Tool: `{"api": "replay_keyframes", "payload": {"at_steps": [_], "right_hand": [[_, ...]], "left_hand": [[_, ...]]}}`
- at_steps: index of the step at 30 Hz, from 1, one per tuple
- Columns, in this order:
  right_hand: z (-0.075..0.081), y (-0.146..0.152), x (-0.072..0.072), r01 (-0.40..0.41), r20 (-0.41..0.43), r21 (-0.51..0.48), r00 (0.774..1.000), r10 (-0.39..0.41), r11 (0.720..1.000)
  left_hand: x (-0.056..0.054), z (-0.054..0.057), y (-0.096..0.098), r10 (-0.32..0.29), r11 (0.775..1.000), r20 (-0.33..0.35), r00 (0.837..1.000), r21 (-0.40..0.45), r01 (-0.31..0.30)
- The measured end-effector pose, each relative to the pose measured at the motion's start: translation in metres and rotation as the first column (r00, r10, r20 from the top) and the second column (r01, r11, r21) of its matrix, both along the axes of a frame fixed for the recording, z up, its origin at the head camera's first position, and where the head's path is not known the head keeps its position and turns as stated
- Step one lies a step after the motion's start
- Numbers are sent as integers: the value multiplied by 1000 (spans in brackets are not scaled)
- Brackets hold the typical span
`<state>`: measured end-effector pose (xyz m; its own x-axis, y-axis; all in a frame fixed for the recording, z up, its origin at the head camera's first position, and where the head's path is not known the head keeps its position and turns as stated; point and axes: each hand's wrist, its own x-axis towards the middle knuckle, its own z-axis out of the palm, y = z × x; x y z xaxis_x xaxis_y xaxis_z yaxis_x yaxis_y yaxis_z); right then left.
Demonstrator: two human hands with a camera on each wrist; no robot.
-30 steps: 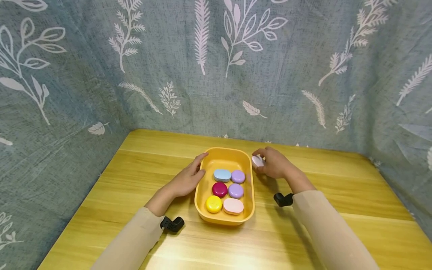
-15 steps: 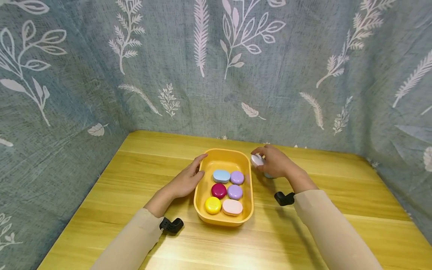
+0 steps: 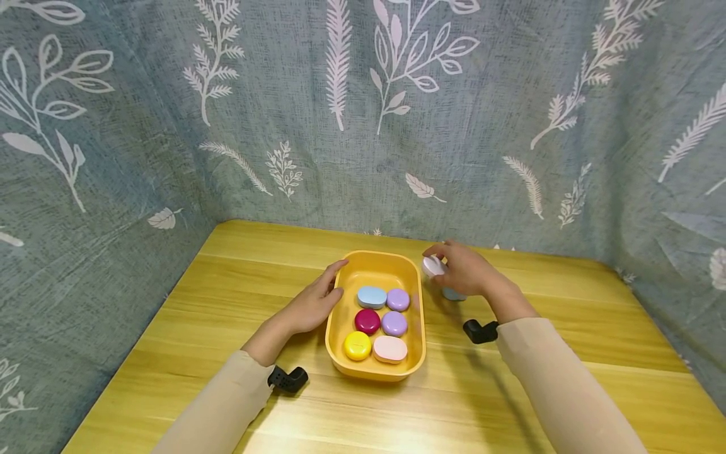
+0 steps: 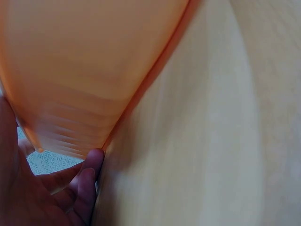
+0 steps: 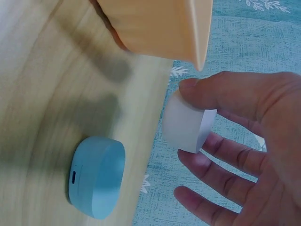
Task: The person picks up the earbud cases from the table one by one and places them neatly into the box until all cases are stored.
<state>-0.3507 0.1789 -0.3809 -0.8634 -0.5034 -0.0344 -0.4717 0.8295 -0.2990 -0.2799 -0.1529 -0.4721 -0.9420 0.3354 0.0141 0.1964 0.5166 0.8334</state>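
My left hand point(image 3: 312, 306) holds the left side of a yellow-orange plastic tray point(image 3: 377, 372); in the left wrist view its fingertips point(image 4: 94, 160) press the outer wall near the base. To the right of the tray, my right hand point(image 3: 467, 268) pinches a small white rounded case point(image 5: 186, 122) between thumb and fingers, above the table and close to the tray's rim. A light blue rounded case point(image 5: 98, 176) with a small dark slot stands on the table below; the right hand partly covers it in the head view.
Inside the tray lie an oval blue case point(image 3: 372, 297), two round lilac ones point(image 3: 397, 299), a dark red one point(image 3: 367, 321), a yellow one point(image 3: 358, 346) and an oval pink one point(image 3: 390, 349). A leaf-patterned curtain point(image 3: 363, 176) rises behind the wooden table point(image 3: 255, 252).
My right hand has risen slightly with the white case, and the light blue case beneath has come into view. The left hand and the tray have stayed in place.
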Motion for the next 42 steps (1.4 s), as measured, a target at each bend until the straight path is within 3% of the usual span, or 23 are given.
{"api": "replay_keyframes", "payload": {"at_steps": [34,42], "right_hand": [[28,-29,10,-113,-52,27,992,115,993],[28,-43,11,-136,-20,39,990,136,990]], "left_hand": [[0,3,0,3,1000,-6,1000,-12,-3],[1,2,0,-1,1000,1,1000,-13,1]]}}
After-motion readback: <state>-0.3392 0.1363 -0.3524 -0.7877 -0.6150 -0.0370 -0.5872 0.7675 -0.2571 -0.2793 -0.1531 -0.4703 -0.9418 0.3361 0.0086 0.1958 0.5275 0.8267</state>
